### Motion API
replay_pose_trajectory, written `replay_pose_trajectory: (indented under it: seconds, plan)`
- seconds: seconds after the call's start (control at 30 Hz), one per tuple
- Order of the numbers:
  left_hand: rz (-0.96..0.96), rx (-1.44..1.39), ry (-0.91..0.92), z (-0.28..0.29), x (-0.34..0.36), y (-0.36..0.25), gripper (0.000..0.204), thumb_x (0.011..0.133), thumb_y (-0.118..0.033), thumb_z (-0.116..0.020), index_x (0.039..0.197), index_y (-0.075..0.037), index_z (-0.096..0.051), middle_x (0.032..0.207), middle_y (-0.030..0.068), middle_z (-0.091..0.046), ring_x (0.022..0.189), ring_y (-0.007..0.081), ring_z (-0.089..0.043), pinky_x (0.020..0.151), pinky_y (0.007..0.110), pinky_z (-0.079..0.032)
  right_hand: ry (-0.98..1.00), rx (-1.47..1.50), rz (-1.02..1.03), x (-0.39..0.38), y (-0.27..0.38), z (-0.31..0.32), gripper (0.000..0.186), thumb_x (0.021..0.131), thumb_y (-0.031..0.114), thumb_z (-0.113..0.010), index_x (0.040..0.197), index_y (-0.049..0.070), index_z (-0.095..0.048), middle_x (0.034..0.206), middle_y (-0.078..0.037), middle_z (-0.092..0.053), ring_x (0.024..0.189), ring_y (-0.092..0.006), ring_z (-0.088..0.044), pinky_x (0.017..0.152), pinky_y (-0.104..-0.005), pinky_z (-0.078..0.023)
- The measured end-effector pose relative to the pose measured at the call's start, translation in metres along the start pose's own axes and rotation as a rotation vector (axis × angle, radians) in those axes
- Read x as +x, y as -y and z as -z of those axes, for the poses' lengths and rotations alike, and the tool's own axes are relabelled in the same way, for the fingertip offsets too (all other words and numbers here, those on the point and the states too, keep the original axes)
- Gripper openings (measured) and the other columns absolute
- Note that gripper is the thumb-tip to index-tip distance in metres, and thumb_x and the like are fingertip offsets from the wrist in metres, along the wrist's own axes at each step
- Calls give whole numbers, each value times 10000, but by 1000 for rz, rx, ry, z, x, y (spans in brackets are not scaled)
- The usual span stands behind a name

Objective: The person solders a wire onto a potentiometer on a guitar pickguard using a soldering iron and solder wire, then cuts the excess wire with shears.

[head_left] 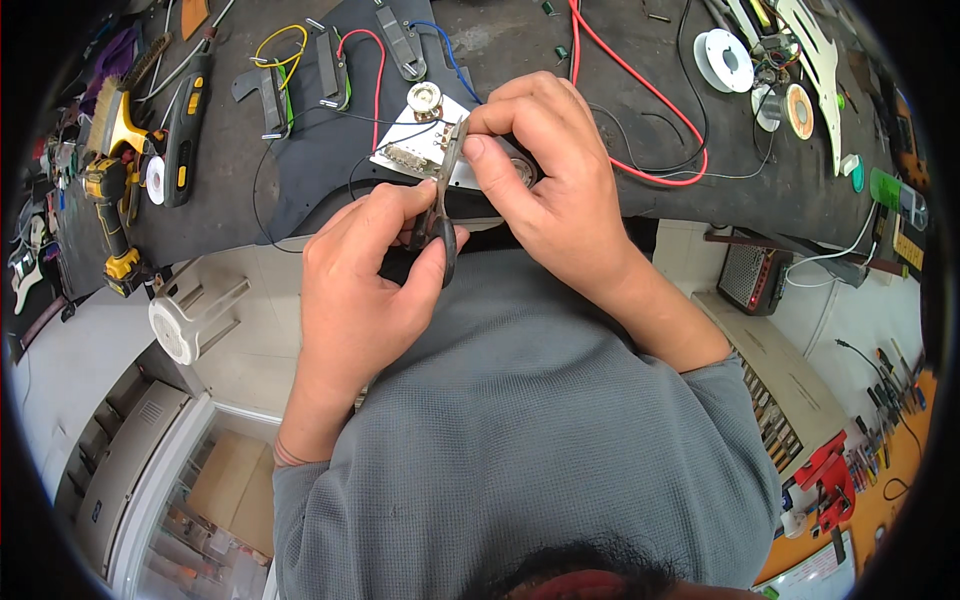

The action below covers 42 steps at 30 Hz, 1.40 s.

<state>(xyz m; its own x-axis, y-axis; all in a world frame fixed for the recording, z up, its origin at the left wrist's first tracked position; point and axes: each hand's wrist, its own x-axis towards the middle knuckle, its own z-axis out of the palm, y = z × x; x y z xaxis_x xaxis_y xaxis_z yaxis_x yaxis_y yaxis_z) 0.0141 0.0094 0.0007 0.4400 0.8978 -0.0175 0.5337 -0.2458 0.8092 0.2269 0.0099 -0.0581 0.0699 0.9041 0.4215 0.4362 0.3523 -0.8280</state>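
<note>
My left hand (365,275) is closed around the black-handled scissors (447,250), with the blades pointing away from me over a white plate (395,135). Close to the blade tips, my right hand (555,165) pinches thumb against fingers. What sits in that pinch is too small to make out; a thin dark wire leads toward it. A round metal knob-like part (424,98) and small electrical parts are mounted on the plate. The plate rests on a black guitar-shaped panel (310,180), partly covered by my hands.
Pickups with yellow, red and blue leads, one of them a dark pickup (400,45), lie beyond the plate. Red cable (680,175) loops to the right, near a white spool (722,60). At left are a yellow cordless drill (110,200) and a black-and-yellow knife (186,130).
</note>
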Motion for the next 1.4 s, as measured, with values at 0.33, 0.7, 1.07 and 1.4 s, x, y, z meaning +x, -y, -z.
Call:
replay_pose_trajectory:
  seconds: [0.33,0.7,1.07,1.4]
  plan:
    - [-1,23,19,2,-2,1,388,892,120,-834,1271,70,-767,1006,81,-807,894,121,-774,850,286,-614,15,41,-34,1,3,4,107,955,53,-828,1033,32,-757,1055,-83,-701,1016,-284,-660,941,-415,-522]
    - [14,30,50,3,-3,2,397,889,136,-800,1279,74,-762,997,79,-810,902,123,-783,848,287,-613,39,29,-36,-1,2,4,128,955,35,-836,1058,24,-761,1069,-80,-700,1027,-262,-668,942,-389,-528]
    - [6,-35,20,1,-4,1,399,892,120,-811,1285,65,-766,1005,80,-827,908,121,-778,860,287,-613,5,56,-44,1,3,1,92,945,85,-811,996,55,-740,1038,-71,-691,1000,-300,-639,925,-438,-508]
    - [-29,-42,-34,3,-9,4,424,924,142,-781,1338,73,-722,1044,106,-815,948,162,-786,888,300,-609,31,-39,-3,2,2,0,53,945,78,-735,984,76,-700,1027,-73,-664,950,-307,-572,891,-441,-471]
